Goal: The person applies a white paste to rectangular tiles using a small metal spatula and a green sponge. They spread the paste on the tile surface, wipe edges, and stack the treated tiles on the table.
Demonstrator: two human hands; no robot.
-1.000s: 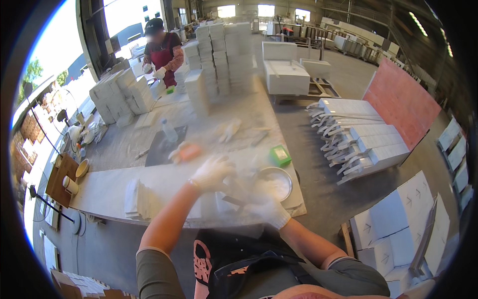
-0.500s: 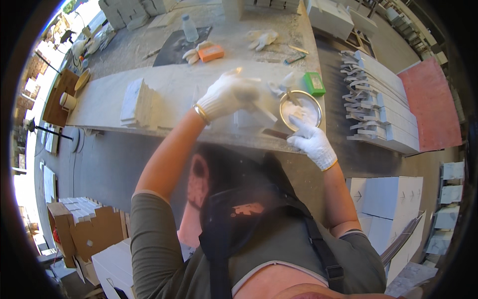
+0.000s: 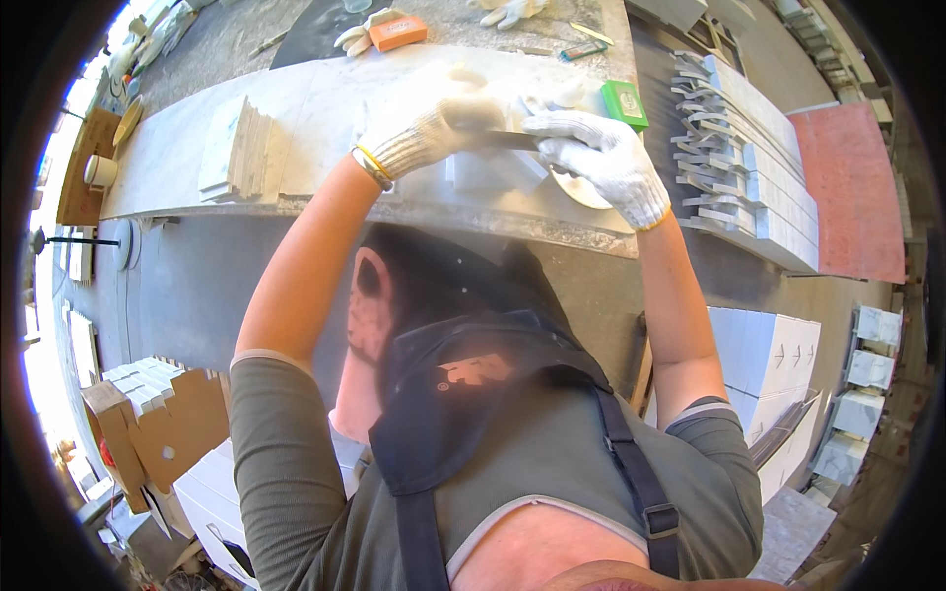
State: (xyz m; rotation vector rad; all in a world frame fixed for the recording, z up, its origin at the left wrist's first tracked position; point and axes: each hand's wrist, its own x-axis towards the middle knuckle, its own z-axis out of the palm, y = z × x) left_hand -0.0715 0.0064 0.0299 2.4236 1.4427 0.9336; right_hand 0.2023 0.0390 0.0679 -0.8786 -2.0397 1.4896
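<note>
Near a green box (image 3: 623, 104) on the desk (image 3: 315, 177), the right hand (image 3: 606, 163), gripping a blade (image 3: 510, 140), mostly blocks a bowl (image 3: 571, 195) of white stuff (image 3: 583, 190); left hand (image 3: 434, 118) too blurred to tell.

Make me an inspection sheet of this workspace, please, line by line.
Surface: pale worktop, whitish residue along its near edge.
Job's things: dark flat strip between the hands; bowl partly hidden.
Clutter: orange box, green box, loose glove.
Hands: both gloved; left hand blurred, grip unclear; right hand grips the strip.
Cables: cannot tell for certain.
Surroundings: red panel at right; cardboard box at lower left.
</note>
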